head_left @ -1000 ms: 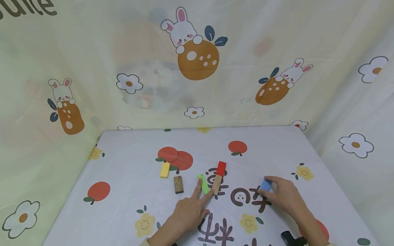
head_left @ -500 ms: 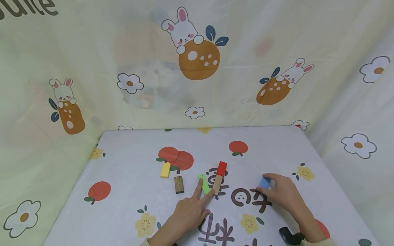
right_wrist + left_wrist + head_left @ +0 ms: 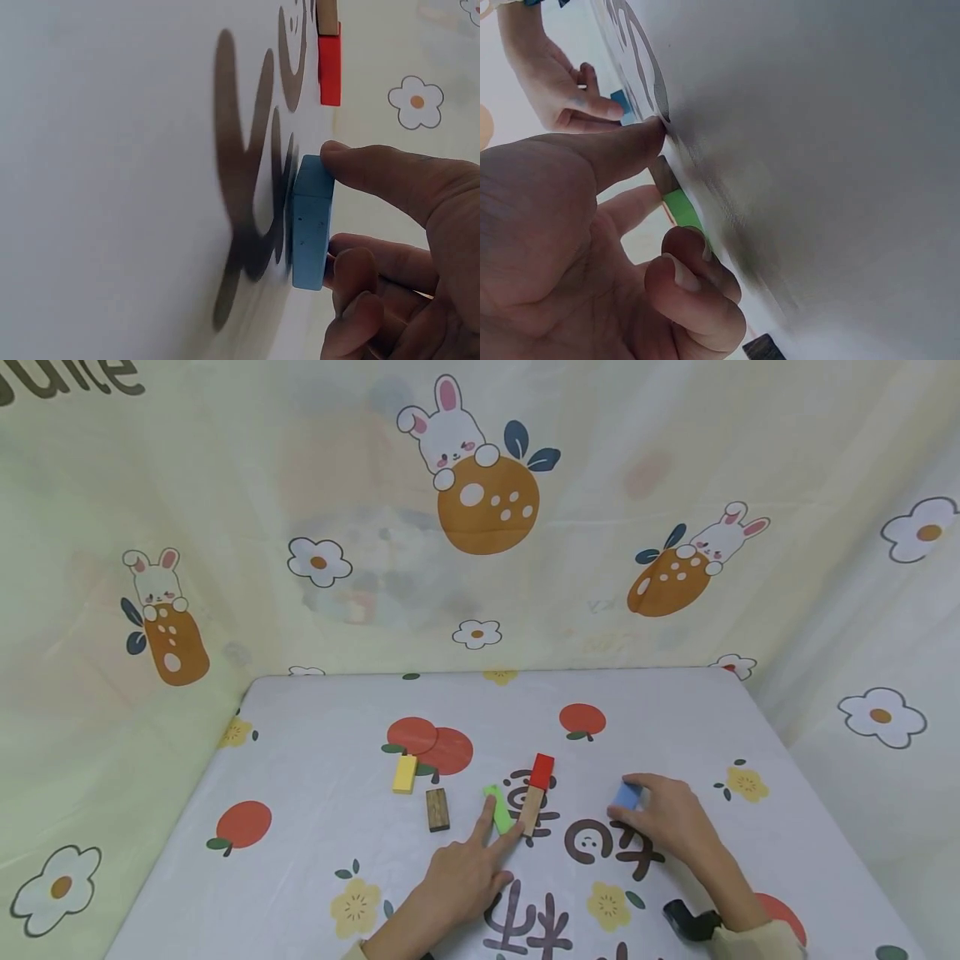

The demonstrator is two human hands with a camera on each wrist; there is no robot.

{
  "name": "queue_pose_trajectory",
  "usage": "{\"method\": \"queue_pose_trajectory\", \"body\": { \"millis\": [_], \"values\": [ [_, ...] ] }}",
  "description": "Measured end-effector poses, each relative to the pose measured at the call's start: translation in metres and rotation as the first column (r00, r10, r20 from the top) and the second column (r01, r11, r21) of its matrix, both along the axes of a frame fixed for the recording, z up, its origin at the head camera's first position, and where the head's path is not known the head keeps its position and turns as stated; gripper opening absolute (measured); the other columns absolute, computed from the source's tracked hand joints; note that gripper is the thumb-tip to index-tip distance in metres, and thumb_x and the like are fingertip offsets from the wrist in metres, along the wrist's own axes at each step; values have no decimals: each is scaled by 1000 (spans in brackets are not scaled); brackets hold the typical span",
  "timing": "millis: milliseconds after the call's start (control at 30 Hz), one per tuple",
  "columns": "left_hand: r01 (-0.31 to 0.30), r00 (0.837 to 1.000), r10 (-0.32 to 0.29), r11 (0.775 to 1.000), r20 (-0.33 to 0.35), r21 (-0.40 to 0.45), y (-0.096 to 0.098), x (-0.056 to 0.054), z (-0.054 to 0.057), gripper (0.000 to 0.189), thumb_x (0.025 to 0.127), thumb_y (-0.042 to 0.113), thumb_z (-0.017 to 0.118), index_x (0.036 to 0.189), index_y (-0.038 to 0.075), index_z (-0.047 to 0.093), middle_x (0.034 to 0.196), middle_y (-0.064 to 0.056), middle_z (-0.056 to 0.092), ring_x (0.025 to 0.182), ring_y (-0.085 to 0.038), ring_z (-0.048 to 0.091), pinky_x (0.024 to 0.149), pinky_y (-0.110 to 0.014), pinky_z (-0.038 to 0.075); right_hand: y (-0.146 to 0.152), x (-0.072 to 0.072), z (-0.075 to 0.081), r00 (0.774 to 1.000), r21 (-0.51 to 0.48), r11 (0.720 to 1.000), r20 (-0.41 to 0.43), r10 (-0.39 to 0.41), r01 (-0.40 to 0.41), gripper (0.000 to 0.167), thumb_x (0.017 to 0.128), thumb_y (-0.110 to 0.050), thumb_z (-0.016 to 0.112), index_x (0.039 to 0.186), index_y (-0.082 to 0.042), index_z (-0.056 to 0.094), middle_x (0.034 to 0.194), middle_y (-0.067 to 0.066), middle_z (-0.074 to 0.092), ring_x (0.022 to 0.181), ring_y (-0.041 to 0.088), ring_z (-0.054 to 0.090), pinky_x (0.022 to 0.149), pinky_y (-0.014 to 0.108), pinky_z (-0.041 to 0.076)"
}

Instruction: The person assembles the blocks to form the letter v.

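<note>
My left hand [image 3: 461, 877] reaches over the table with two fingers stretched out. One fingertip touches the green block [image 3: 499, 814]; the other is at the near end of a tan wooden block [image 3: 531, 810]. In the left wrist view the remaining fingers are bent, and part of the green block [image 3: 681, 208] shows beyond them. A red block [image 3: 542, 771] touches the tan block's far end. To the right, my right hand [image 3: 671, 818] pinches a blue block [image 3: 627, 795] between thumb and fingers. The right wrist view shows this blue block [image 3: 311, 232] close to the cloth.
A yellow block [image 3: 404, 774] and a dark brown wooden block [image 3: 437, 810] lie left of the green one. The white tablecloth [image 3: 315, 827] carries printed fruit, flowers and lettering. Behind the table hangs a printed curtain [image 3: 585, 568].
My right hand has slid left and slightly away from me with the blue block, closer to the red and tan blocks. The left hand and the other blocks stay as they were.
</note>
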State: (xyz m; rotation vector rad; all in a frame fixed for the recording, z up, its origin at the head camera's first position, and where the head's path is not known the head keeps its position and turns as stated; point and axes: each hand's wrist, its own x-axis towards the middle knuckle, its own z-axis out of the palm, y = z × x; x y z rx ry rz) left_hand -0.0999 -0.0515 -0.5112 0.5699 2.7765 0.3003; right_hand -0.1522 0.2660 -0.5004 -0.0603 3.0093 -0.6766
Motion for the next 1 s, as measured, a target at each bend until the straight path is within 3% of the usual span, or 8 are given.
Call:
{"method": "queue_pose_trajectory", "body": {
  "millis": [567, 700, 833, 1000],
  "values": [
    [-12, 1000, 12, 1000, 21, -2, 0, 0, 1, 73, 100, 45, 70, 162, 53, 32, 180, -5, 20, 60, -20, 53, 52, -26, 41, -24, -8, -3, 999, 0, 1000, 34, -21, 21, 66, 87, -39, 86, 139, -3, 67, 139, 30, 66, 114, 45, 66, 94, 59, 61],
    [-10, 1000, 10, 1000, 11, -10, 0, 0, 1, 72, 100, 46, 69, 162, 53, 32, 179, -6, 21, 59, -20, 53, 51, -26, 40, -22, -7, -2, 999, -8, 1000, 51, -17, 18, 72, 87, -42, 85, 145, -5, 62, 143, 31, 63, 118, 47, 64, 96, 59, 60],
    [-5, 1000, 5, 1000, 1, -9, 0, 0, 0, 72, 101, 46, 69, 162, 52, 32, 179, -5, 21, 58, -20, 52, 51, -26, 40, -17, -6, 1, 998, -23, 1000, 67, -18, 20, 80, 88, -45, 84, 150, -6, 56, 147, 32, 60, 124, 49, 62, 100, 61, 58],
    [-6, 1000, 6, 1000, 15, -1, 0, -1, -1, 72, 101, 46, 69, 162, 52, 33, 180, -5, 20, 58, -20, 52, 51, -25, 40, -8, -3, 4, 999, -26, 1000, 36, 19, -18, 71, 88, -40, 86, 143, -2, 62, 144, 30, 63, 133, 52, 59, 108, 67, 50]
  ]
}}
